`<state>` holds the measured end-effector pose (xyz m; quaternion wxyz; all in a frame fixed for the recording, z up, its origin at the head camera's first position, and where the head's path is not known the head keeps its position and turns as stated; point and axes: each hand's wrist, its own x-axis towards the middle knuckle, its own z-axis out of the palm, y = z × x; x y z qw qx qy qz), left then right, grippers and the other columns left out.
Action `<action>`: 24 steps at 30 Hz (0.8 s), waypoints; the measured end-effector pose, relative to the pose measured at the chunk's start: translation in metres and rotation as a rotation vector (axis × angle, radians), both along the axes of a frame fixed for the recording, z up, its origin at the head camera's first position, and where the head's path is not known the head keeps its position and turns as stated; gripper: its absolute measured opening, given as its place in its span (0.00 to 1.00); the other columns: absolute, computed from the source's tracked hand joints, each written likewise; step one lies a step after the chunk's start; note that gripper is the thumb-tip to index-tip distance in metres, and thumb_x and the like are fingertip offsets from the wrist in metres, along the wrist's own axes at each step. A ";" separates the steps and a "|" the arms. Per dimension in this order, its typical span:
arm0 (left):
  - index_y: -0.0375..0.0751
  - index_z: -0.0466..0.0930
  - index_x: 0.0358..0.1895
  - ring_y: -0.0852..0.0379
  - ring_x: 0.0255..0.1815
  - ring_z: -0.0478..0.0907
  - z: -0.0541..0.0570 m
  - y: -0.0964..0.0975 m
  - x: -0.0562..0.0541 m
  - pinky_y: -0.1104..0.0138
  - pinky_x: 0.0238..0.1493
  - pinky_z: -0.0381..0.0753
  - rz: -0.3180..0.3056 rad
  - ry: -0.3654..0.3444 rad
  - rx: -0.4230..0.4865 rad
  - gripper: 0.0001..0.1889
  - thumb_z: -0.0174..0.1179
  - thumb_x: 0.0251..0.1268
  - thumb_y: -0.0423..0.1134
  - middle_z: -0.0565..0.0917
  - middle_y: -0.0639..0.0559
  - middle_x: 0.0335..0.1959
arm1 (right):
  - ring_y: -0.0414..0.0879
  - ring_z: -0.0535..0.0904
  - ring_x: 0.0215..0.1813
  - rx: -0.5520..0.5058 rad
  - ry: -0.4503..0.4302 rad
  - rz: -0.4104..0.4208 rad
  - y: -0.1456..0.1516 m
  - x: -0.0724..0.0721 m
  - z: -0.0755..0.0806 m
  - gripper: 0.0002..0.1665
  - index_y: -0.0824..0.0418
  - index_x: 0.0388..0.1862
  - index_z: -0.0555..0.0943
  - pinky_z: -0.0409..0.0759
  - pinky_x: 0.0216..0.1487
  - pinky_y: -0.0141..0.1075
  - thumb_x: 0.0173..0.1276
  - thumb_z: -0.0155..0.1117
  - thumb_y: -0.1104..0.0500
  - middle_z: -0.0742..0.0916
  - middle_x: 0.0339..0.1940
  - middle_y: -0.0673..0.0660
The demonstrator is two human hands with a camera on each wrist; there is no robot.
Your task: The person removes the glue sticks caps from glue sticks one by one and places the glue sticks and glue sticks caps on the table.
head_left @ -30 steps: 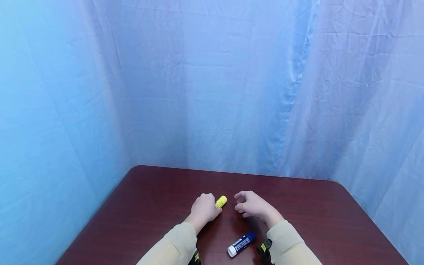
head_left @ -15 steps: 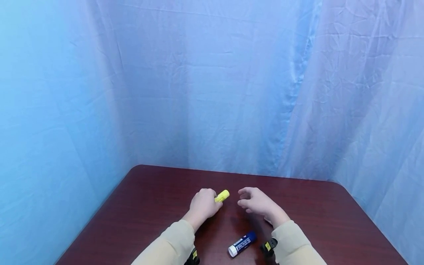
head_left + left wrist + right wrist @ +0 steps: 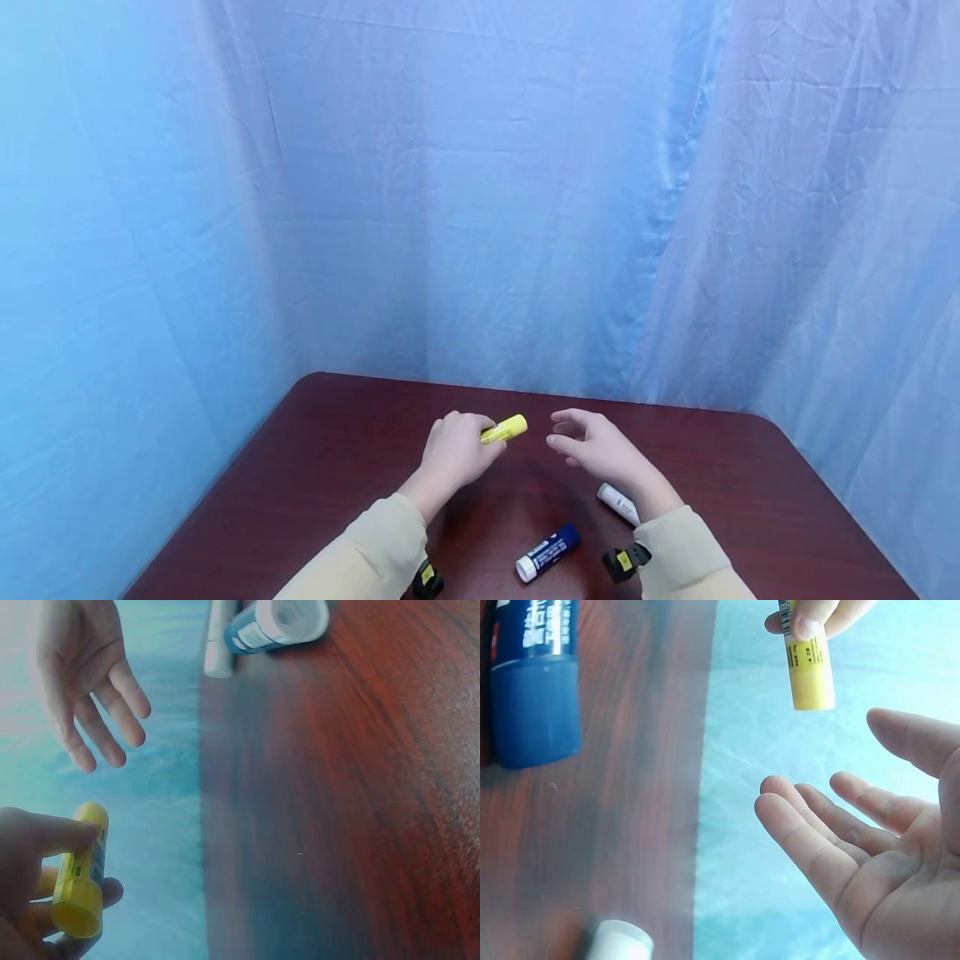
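Gripping hand: your left hand [image 3: 454, 450] clamps the yellow stick [image 3: 507, 428] between thumb and fingers.
Yellow stick: held above the table [image 3: 360, 442], one end toward your right hand [image 3: 600, 446], the two apart.
Right hand: fingers spread and slightly bent, thumb apart, holding nothing.
Blue tube: lies on the table [image 3: 549, 553], between your forearms, touched by neither hand.
White tube: lies on the table [image 3: 618, 503] near your right wrist, partly hidden by that arm.
Yellow stick, done: pick-up appears complete.
Yellow stick, left: judged mid-handling; it is not yet set down, nor in your right hand.
Blue and white tubes, left: no handling under way.
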<state>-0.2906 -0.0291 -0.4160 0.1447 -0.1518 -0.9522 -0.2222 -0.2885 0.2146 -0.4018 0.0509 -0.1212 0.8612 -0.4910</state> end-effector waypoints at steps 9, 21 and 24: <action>0.47 0.90 0.48 0.57 0.38 0.75 0.009 -0.010 0.012 0.57 0.45 0.71 -0.116 0.030 0.062 0.15 0.73 0.60 0.48 0.87 0.57 0.37 | 0.49 0.84 0.50 0.025 0.028 0.030 0.013 0.013 0.010 0.32 0.60 0.69 0.75 0.84 0.49 0.46 0.72 0.68 0.48 0.82 0.61 0.59; 0.52 0.90 0.48 0.63 0.37 0.74 0.014 -0.022 0.031 0.58 0.44 0.64 -0.287 0.082 0.038 0.14 0.74 0.59 0.49 0.87 0.63 0.39 | 0.48 0.83 0.55 0.110 0.119 0.081 0.021 0.036 0.017 0.31 0.57 0.69 0.76 0.82 0.48 0.42 0.72 0.68 0.45 0.84 0.59 0.53; 0.53 0.90 0.48 0.64 0.39 0.76 0.015 -0.025 0.036 0.58 0.46 0.64 -0.317 0.097 0.014 0.14 0.74 0.60 0.49 0.86 0.65 0.39 | 0.48 0.83 0.55 0.138 0.152 0.092 0.024 0.043 0.018 0.31 0.56 0.68 0.76 0.82 0.47 0.40 0.72 0.67 0.44 0.84 0.59 0.53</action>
